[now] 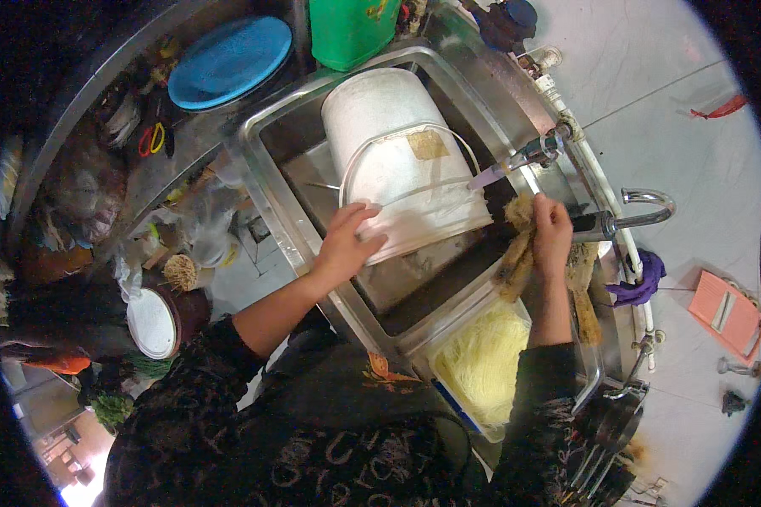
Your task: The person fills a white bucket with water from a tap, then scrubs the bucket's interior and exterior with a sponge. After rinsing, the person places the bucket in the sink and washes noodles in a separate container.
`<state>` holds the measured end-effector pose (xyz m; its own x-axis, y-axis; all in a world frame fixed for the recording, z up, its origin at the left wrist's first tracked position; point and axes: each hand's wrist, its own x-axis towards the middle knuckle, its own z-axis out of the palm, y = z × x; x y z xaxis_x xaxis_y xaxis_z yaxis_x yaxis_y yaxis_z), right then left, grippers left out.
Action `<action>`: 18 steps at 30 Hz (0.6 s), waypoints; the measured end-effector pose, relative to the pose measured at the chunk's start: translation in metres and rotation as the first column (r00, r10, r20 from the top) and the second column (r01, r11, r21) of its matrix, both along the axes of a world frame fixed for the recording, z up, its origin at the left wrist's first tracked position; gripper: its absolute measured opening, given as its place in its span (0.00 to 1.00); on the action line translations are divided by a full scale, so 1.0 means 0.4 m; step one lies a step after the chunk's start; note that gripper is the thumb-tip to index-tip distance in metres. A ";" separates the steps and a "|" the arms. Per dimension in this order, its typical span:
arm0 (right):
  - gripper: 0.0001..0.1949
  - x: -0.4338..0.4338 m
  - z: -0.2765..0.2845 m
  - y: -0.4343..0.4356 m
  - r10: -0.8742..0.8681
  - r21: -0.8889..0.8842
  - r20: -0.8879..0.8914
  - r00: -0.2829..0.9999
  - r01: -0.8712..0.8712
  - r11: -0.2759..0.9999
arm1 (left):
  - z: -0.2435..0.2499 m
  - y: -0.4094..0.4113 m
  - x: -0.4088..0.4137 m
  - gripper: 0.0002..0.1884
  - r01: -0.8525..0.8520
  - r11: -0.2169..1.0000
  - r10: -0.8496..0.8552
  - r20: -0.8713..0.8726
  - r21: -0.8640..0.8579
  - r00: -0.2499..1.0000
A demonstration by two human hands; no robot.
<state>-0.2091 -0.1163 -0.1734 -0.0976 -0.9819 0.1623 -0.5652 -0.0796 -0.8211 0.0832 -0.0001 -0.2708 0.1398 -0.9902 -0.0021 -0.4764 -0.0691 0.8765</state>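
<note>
A white plastic bucket point(406, 165) lies tilted on its side in the steel sink point(279, 209), its rim towards me and its base away. Its mouth is hidden from me. My left hand point(350, 244) holds the bucket's side near the rim, thumb and fingers spread on the wall. Over the sink's right edge, my right hand point(550, 231) is closed around a brown, worn rag point(513, 260) that hangs down. A tap point(539, 152) with a translucent hose end point(487, 176) points at the bucket's wall.
A clear tub of pale yellow shreds point(482, 361) stands at the sink's near corner. Behind the sink stands a green plastic container point(354, 32). A blue round lid point(231, 63) lies to its left. A curved spout point(650, 212) and white pipe point(599, 184) run along the right wall.
</note>
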 end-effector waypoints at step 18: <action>0.15 0.037 -0.166 0.004 -0.127 -0.004 0.053 0.990 0.128 0.992 | 0.025 -0.071 -0.084 0.51 0.217 0.974 -0.222 0.388 0.058 0.894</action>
<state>-0.1941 -0.1147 -0.2400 -0.2303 -0.9598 0.1606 -0.5275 -0.0156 -0.8494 0.0494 -0.0285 -0.2610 -0.0893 -0.9960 -0.0047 -0.7840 0.0674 0.6171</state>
